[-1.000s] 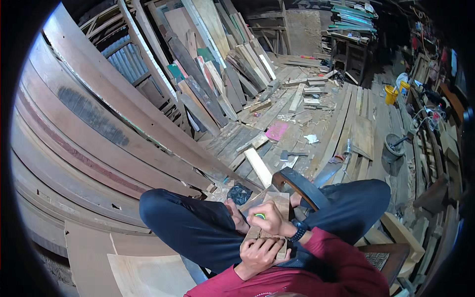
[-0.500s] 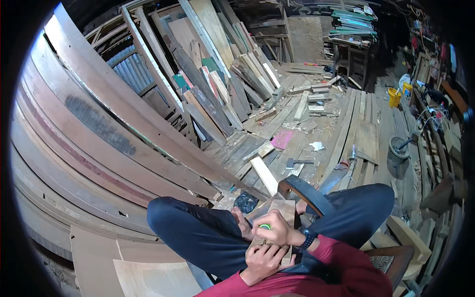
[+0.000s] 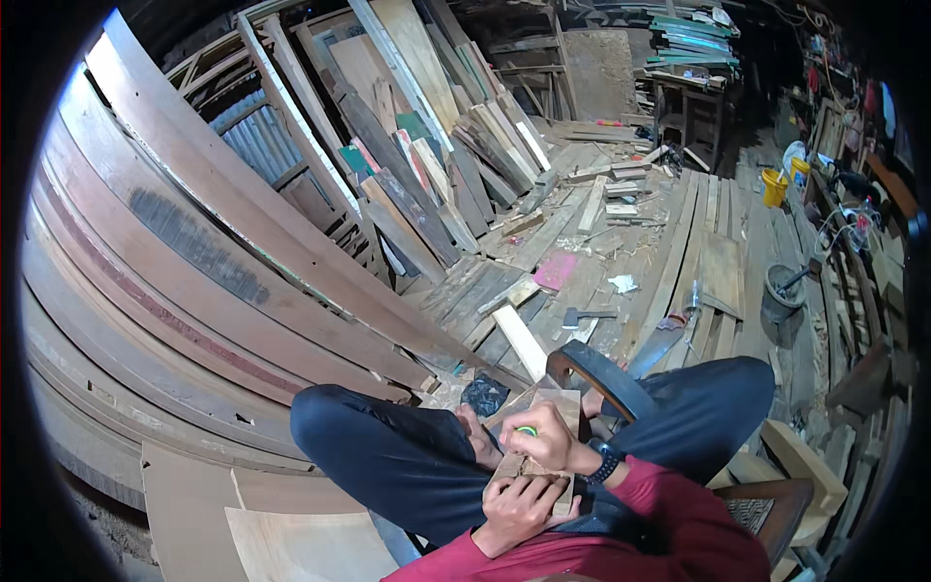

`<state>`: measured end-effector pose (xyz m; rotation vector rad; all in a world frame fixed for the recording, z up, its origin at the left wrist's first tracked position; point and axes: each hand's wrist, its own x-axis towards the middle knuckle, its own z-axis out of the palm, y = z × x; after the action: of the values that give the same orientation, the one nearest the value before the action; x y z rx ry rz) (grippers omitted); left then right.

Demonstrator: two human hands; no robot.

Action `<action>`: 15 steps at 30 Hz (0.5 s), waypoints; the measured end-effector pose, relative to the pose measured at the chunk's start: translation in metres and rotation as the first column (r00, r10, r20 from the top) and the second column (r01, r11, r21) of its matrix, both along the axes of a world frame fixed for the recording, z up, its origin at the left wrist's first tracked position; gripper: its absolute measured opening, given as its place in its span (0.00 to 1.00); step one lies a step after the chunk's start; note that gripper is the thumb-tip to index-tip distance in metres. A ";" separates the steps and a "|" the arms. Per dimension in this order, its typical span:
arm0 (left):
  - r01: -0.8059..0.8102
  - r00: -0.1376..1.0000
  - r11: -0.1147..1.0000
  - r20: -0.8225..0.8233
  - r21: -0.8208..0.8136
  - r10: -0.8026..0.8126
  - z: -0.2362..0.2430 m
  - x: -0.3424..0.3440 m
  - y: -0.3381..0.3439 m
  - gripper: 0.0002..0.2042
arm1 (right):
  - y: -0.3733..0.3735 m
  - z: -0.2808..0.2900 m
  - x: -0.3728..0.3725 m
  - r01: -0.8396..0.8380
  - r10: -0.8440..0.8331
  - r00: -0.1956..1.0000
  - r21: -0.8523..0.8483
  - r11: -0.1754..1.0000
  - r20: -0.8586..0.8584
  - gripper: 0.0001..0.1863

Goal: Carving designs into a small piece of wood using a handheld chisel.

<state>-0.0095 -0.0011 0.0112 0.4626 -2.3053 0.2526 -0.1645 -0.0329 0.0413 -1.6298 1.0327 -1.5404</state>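
Observation:
In the head view, my left hand [image 3: 524, 509] is wrapped over a small rough wooden block [image 3: 561, 500] in my lap, fingertips along its top. Just above it, my right hand [image 3: 545, 436] is closed on a green tool handle [image 3: 527, 430] over the block; the tool's working end is hidden or too small to make out. A wider piece of wood [image 3: 562, 402] stands behind my hands between my bare feet. A dark wood piece with a curved end [image 3: 611, 378] lies beside my right leg.
Long boards [image 3: 194, 301] lean along the left, offcuts [image 3: 446, 194] farther back. An axe [image 3: 587, 316], saw [image 3: 659, 344], pink sheet [image 3: 555, 270] and dark bag [image 3: 483, 393] lie on the plank floor. A bucket [image 3: 784, 291], yellow pails [image 3: 774, 189] and timber fill the right side.
The whole view has shifted, with my body and the room now lower and slightly right in the picture. Both hands stay closed at the block, with only slight movement.

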 end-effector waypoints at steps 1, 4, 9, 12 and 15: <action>-0.004 0.999 1.000 0.032 0.023 0.003 0.002 0.001 0.001 0.14 | 0.004 0.001 0.002 0.021 -0.020 0.999 -0.013 1.000 0.028 0.12; 0.048 0.999 0.998 0.018 0.035 -0.049 -0.001 0.002 0.003 0.13 | 0.011 0.004 0.003 -0.026 0.023 0.999 -0.112 0.993 -0.025 0.12; 0.023 0.999 0.999 0.021 0.023 -0.023 0.003 0.005 0.004 0.13 | -0.004 -0.024 0.013 0.067 -0.071 0.993 -0.038 0.997 -0.095 0.12; 0.031 0.999 0.998 0.026 0.052 -0.032 0.000 0.003 0.002 0.13 | 0.004 -0.007 0.008 0.069 -0.087 0.989 -0.144 0.987 -0.123 0.12; 0.020 1.000 1.000 -0.002 0.017 -0.020 0.001 -0.002 0.006 0.14 | -0.008 -0.030 0.005 0.029 -0.034 0.998 -0.085 0.996 -0.057 0.11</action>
<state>-0.0113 0.0050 0.0119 0.4474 -2.3108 0.2230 -0.1600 -0.0404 0.0114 -1.7330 1.0423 -1.5844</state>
